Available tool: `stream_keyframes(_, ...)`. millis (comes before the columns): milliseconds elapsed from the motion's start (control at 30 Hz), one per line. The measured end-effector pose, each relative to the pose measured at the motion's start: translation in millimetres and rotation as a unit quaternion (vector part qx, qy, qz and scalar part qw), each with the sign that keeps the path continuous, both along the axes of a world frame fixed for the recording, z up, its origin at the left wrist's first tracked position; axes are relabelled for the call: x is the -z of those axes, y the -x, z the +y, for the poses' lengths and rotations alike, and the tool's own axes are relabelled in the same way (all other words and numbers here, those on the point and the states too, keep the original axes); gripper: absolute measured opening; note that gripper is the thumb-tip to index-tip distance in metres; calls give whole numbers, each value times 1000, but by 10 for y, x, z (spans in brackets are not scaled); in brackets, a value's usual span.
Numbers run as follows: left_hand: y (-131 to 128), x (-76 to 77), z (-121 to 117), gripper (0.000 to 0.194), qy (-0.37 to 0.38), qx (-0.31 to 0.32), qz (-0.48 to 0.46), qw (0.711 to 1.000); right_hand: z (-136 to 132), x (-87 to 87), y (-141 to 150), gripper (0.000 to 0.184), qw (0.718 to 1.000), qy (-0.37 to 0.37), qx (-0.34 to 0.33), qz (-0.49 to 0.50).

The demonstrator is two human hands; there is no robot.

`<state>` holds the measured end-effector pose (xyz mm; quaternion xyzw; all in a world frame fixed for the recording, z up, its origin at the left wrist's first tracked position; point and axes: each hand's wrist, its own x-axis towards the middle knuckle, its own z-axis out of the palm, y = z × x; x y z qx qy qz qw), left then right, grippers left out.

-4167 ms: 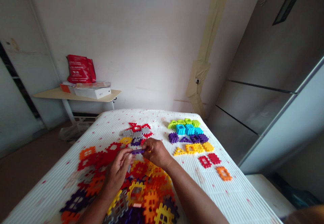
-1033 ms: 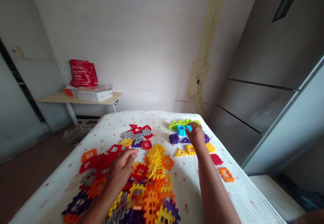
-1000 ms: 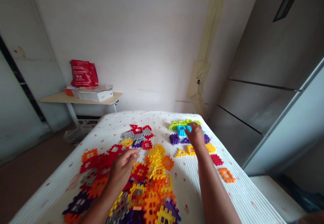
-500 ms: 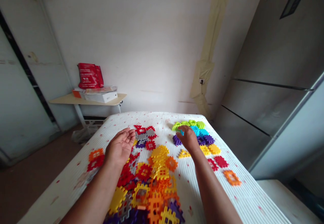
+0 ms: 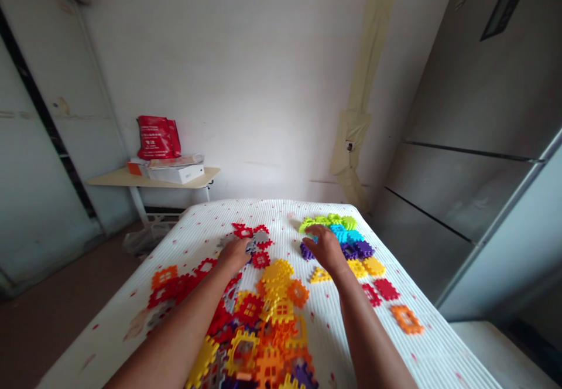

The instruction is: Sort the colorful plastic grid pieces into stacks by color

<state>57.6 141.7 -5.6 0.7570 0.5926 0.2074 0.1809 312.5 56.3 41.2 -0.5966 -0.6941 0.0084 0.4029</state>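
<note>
Head view: dipping our right hand (image 5: pixel 325 248), fingers parted, might scatter purple pieces (image 5: pixel 306 252) toward bench (image 5: pixel 324 318) right edge; left hand (image 5: pixel 235 253) grip hidden.

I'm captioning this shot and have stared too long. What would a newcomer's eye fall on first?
Probably the jumbled red, orange and yellow pieces spread across the front of the white cover. Next, the neat colour rows on the right, lime green farthest back, with the right hand at their left edge. Farther back left, a bright red bag shows against the pale wall.
</note>
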Motion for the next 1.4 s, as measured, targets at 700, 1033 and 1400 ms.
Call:
stream_keyframes(700,235,-120,86,32,-59,-87,168,980,-16,-41,-72,21,1000,20,16,13)
stream_keyframes(1033,408,-90,79,33,-89,-92,157,979,-12,-19,-108,20,1000,15,3,17)
stream_keyframes(1400,4,-89,24,35,-98,4,236,967,-12,-32,-88,22,999,28,-4,18)
